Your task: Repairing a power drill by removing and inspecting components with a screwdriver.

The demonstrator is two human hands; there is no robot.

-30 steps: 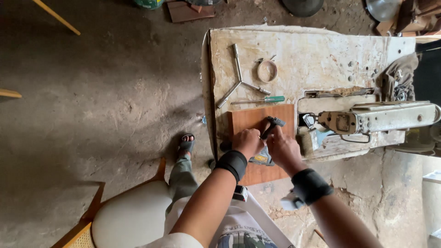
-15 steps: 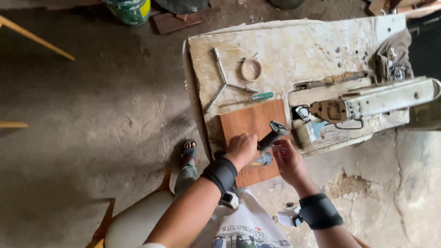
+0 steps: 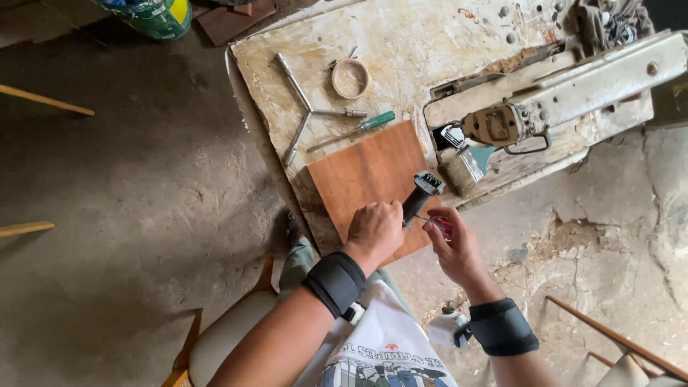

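Gripping a black part (image 3: 423,195) in the closed left hand (image 3: 375,231), right hand (image 3: 454,247) pinching a red-handled tool (image 3: 438,226) at centre frame; a slip could gouge the board (image 3: 369,179).

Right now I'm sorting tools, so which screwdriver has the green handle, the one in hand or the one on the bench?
The screwdriver lying on the bench above the wooden board; the right hand grips a red-handled one.
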